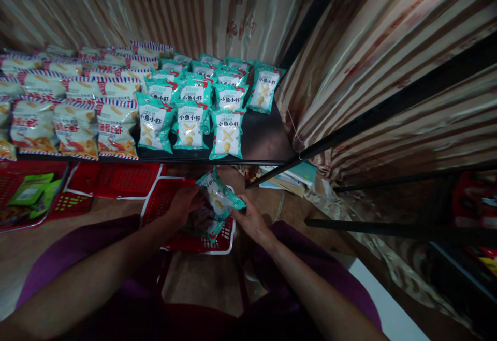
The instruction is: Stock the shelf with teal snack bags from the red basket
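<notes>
My right hand (250, 221) grips a teal snack packet (219, 194) and holds it just above a red plastic basket (163, 201) on the floor. My left hand (185, 202) reaches into the same basket with its fingers curled around something dark that I cannot make out. Another teal packet (214, 228) lies in the basket under my hands. On the black shelf (264, 139) above, teal packets (190, 126) stand in rows. To their left are rows of white and orange snack packets (75, 129).
More red baskets (112, 178) lie under the shelf at the left, one holding green packets (33, 188). Striped curtains hang behind and to the right. Black shelf rails (388, 105) cross the right side. Books (291, 175) lie on the floor below the shelf's corner.
</notes>
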### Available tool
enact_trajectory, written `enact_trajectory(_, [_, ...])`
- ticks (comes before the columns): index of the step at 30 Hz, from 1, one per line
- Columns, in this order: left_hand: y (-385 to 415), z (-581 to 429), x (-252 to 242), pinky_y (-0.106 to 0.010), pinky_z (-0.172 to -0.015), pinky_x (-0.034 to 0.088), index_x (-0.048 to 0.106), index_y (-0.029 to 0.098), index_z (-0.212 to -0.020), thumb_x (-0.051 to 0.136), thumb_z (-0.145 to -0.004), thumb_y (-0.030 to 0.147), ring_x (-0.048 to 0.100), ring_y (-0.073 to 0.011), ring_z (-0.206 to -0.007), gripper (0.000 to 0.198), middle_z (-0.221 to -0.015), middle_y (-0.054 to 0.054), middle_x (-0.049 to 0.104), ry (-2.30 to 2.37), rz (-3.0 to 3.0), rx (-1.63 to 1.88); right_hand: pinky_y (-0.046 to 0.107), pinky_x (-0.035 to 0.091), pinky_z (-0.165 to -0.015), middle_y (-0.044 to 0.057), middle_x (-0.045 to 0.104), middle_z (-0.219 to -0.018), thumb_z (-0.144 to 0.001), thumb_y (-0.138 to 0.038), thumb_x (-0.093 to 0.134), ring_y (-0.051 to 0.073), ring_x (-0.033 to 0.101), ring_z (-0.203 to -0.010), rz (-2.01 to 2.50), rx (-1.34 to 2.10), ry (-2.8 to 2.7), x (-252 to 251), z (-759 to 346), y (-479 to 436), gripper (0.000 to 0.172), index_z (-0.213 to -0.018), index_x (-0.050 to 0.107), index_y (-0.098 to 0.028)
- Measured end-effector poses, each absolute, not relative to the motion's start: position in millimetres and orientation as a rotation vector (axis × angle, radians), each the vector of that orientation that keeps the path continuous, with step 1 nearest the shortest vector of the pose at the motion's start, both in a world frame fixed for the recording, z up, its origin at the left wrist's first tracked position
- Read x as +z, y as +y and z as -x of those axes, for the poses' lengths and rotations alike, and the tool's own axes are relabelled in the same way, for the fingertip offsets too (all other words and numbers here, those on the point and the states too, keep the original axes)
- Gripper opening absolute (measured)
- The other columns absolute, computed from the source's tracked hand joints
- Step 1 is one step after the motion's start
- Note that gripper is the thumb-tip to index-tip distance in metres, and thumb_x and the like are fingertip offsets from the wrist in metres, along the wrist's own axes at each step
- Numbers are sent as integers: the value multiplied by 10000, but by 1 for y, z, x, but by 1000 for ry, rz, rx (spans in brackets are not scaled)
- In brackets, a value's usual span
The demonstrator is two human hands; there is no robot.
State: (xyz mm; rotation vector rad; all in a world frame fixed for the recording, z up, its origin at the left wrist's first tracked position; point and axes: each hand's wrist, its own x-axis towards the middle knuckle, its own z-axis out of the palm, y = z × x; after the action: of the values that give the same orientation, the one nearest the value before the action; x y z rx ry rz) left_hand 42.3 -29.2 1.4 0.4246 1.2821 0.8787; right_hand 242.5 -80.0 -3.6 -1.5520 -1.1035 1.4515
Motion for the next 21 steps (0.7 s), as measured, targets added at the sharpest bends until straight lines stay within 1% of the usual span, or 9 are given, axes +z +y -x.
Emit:
enact_trajectory(3, [-31,-42,1,-374,-745,544,606,168,-761,706,-675,300,631,-205,-807,187,-844,-61,656,1304,-467,870,236,449,-598,-34,584,-747,-720,-329,622,118,527,-633,1582,1381,-1271,-3,-242,-81,276,-940,514,-202])
enact_trajectory(7, [-27,-43,6,-311,-760,511,616,203,-953,763,-616,294,617,-183,-860,379,-960,-41,661,1372,-567,904,237,447,-594,-29,568,-742,-754,-339,571,121,519,-624,1574,1369,-1350,-6,-242,-83,260,-965,498,-204])
enact_trajectory(9, [-23,-43,10,-289,-750,492,618,213,-1024,773,-605,333,613,-180,-873,463,-1003,-42,662,1393,-613,899,236,447,-608,-23,564,-751,-766,-327,557,125,522,-644,1557,1335,-1400,-8,-243,-84,242,-968,504,-204])
enact_trajectory(12, [-20,-44,16,-273,-697,469,626,207,-1067,752,-608,440,610,-178,-831,530,-973,-42,672,1409,-676,848,234,446,-609,-9,565,-798,-768,-309,545,125,529,-656,1531,1312,-1471,-10,-243,-85,244,-985,516,-202])
enact_trajectory(14, [-19,-45,18,-265,-650,451,642,190,-1036,739,-595,493,599,-167,-754,544,-875,-28,673,1402,-711,818,233,447,-614,-2,566,-822,-769,-298,539,127,539,-670,1525,1310,-1510,-10,-243,-86,241,-990,527,-201])
enact_trajectory(17, [-20,-46,17,-249,-591,416,659,161,-868,724,-567,535,549,-139,-643,485,-710,4,627,1408,-717,822,236,452,-634,4,577,-841,-774,-279,534,132,552,-699,1524,1299,-1543,-9,-242,-86,230,-990,536,-200])
enact_trajectory(19, [-21,-47,17,-242,-573,397,637,161,-779,709,-563,549,523,-128,-616,450,-662,17,597,1436,-693,843,238,457,-641,10,590,-872,-776,-275,537,135,561,-718,1510,1308,-1546,-8,-242,-86,235,-999,534,-199])
enact_trajectory(21, [-21,-47,17,-241,-569,393,620,169,-761,685,-582,557,515,-126,-613,432,-659,21,590,1460,-663,858,236,461,-644,12,599,-894,-777,-277,546,138,569,-739,1490,1326,-1538,-6,-241,-86,230,-993,531,-200])
